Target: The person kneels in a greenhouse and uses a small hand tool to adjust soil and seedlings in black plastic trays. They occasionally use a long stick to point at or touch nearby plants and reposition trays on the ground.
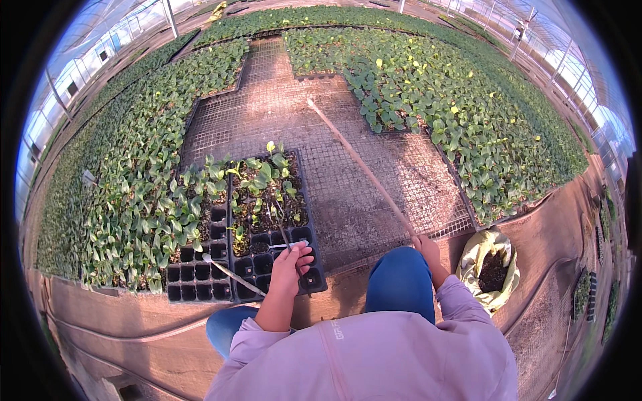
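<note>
My left hand (290, 266) holds a thin dark stick (284, 231) over a black seedling tray (317, 265). Beside its fingertips is a slim pale tool (288, 245), which looks like a small spoon; whether the hand grips it too, I cannot tell. Leafy seedlings (263, 175) grow in the tray's far cells, while several near cells have no plants. A stick with a white tip (233, 275) slants across the trays to the left of the hand. By my right knee, my right hand (426, 254) grips the near end of a long wooden pole (361, 163), which reaches forward over the mesh.
Dense seedling trays stand at left (135, 200) and right (451, 110). Between them lies grid mesh (341, 200) on the ground. A yellowish sack of dark soil (489, 273) sits at my right. A hose (130, 337) crosses the ground cover at left.
</note>
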A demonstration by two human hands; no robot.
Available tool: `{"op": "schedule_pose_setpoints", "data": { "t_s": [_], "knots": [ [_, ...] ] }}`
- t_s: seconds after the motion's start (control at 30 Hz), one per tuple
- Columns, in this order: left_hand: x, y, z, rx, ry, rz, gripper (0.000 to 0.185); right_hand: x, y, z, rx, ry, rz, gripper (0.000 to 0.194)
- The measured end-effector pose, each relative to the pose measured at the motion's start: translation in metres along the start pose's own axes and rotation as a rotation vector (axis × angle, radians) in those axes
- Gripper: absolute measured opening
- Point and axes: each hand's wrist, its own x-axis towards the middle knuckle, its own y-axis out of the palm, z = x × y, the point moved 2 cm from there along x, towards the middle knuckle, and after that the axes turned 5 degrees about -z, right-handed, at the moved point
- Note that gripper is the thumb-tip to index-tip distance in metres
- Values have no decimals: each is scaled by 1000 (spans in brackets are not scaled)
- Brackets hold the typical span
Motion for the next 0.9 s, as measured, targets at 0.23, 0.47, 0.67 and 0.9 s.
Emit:
{"op": "schedule_pose_setpoints", "data": {
  "t_s": [0.23,0.47,0.67,0.9],
  "knots": [
    [2,5,3,35,20,-1,25,-61,-15,-60,93,225,38,28],
    [2,0,13,37,54,8,25,-54,11,-116,70,-66,-38,22],
    [-28,7,-18,-76,104,105,26,7,25,-143,-394,-267,46,24],
    [-43,-4,-65,-301,341,144,31,10,-103,165,580,-370,139,27]
  ]
}}
